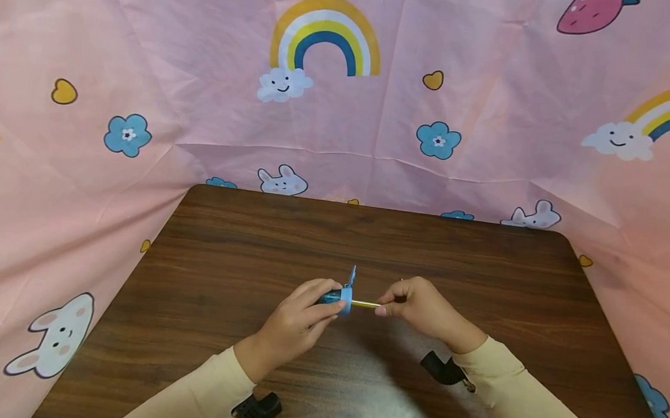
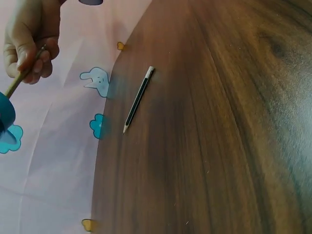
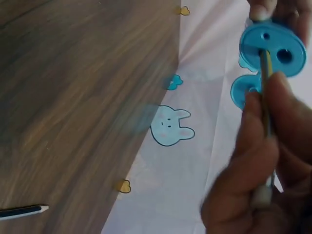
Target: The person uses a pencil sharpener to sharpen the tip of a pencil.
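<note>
My left hand (image 1: pixel 293 319) grips a blue pencil sharpener (image 1: pixel 345 302) above the table, its flip lid (image 1: pixel 352 276) standing open. In the right wrist view the sharpener's round face (image 3: pixel 251 51) shows a larger and a smaller hole. A yellow-striped pencil (image 1: pixel 366 304) has its end in the smaller hole. To the right, my right hand (image 1: pixel 428 310) pinches that pencil between thumb and fingers. The pencil's tip is hidden inside the sharpener. In the left wrist view, only part of the sharpener (image 2: pixel 7 112) appears at the left edge.
A second pencil (image 2: pixel 139 100), dark with a white end, lies on the brown wooden table (image 1: pixel 255 243). Pink patterned cloth (image 1: pixel 218 60) hangs behind the table and at both sides. Black wrist devices (image 1: pixel 443 368) sit below the sleeves.
</note>
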`<state>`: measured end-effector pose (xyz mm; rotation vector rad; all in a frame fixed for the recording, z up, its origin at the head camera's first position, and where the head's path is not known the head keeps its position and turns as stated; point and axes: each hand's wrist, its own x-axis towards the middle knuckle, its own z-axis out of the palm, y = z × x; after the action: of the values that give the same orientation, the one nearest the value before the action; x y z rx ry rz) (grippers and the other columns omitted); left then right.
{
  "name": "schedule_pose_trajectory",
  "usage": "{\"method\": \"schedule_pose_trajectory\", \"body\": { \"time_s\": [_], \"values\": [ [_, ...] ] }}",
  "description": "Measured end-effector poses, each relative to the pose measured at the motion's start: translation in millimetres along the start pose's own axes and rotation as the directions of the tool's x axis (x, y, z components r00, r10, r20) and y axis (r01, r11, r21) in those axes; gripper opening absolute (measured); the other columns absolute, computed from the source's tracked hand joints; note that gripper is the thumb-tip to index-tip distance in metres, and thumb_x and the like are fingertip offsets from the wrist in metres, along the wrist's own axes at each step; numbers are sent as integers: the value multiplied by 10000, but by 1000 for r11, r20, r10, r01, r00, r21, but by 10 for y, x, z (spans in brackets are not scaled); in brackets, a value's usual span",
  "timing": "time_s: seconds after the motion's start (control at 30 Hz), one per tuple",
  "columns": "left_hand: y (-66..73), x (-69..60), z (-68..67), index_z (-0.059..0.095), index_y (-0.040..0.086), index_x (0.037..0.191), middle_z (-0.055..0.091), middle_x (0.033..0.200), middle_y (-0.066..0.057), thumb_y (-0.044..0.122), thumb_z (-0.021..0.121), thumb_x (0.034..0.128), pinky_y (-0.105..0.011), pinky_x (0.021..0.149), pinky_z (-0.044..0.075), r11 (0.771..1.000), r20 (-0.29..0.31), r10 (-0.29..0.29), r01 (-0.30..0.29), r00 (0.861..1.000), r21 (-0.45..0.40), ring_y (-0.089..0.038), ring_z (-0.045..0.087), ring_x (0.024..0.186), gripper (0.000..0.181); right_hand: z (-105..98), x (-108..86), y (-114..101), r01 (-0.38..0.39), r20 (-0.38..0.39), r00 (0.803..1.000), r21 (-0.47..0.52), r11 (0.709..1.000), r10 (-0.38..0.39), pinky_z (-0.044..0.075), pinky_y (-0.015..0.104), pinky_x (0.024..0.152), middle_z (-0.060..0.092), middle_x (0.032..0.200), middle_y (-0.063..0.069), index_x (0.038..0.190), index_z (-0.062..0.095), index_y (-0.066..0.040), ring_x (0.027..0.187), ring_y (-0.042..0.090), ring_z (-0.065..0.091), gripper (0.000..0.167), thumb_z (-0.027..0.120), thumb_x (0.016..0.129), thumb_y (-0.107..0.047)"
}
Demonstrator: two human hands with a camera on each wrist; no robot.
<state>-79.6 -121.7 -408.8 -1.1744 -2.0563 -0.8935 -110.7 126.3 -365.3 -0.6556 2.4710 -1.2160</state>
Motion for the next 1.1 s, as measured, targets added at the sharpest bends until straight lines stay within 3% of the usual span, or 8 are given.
{"method": "schedule_pose_trajectory", "body": {
  "time_s": [0.17,0.3,0.37,0.5,0.6,0.7,0.9,1.1],
  "values": [
    [-10,7,3,731,3,1039,612,1147,-155,42,650,913,-303,922,529,1000,13,7,-6,1000,-5,-299,599,1067,154,-21,13,23,-28,45,999,3,1000,28,477,236,541,692,807,16,880,759,-37,638,68,527,115,724,863,-145],
    [-2,23,17,727,-21,1051,623,1159,-152,-65,786,736,-327,894,545,993,15,-114,114,993,-33,-295,600,1077,323,72,-48,56,171,-115,970,-307,936,-215,518,253,628,665,899,-14,993,755,-67,779,89,576,184,757,834,-158],
    [13,38,17,728,-20,1060,627,1170,-138,-77,803,706,-320,837,565,978,3,-204,204,979,-48,-287,601,1082,366,124,-66,94,280,-190,884,-517,809,-427,529,280,646,648,933,15,1043,742,-63,804,137,585,229,757,839,-167],
    [56,73,3,725,-14,1081,630,1195,-114,-69,808,704,-269,684,566,922,-22,-369,363,929,-132,-251,619,1041,390,202,-40,186,361,-230,597,-779,513,-769,541,311,641,626,895,76,1006,732,-20,767,203,590,181,620,954,-152],
    [90,89,-7,721,-17,1092,629,1206,-117,-65,802,714,-220,606,535,882,-5,-434,424,901,-204,-220,623,978,390,235,-26,212,375,-221,482,-823,428,-848,528,276,577,605,803,69,914,728,-6,668,181,558,271,507,1013,-128],
    [98,92,-13,725,-7,1090,629,1206,-115,-56,799,725,-211,629,534,897,27,-407,405,913,-176,-224,613,996,376,232,-46,195,410,-237,550,-759,506,-801,515,245,546,603,759,41,852,731,-18,640,148,540,159,626,941,-98],
    [28,71,10,738,-19,1032,634,1156,-131,-103,800,688,-333,896,545,990,45,-128,131,991,-49,-291,595,1096,360,76,-63,102,203,-112,968,-182,962,-225,531,262,613,653,742,-45,788,743,-84,646,50,540,41,768,809,-110],
    [-1,17,23,735,-16,1039,632,1152,-121,-117,794,688,-330,886,549,990,33,-126,128,991,-64,-283,600,1082,369,36,2,24,50,4,999,-210,977,-50,450,226,536,657,742,-49,819,749,-86,633,58,506,88,745,845,-170]
  ]
}}
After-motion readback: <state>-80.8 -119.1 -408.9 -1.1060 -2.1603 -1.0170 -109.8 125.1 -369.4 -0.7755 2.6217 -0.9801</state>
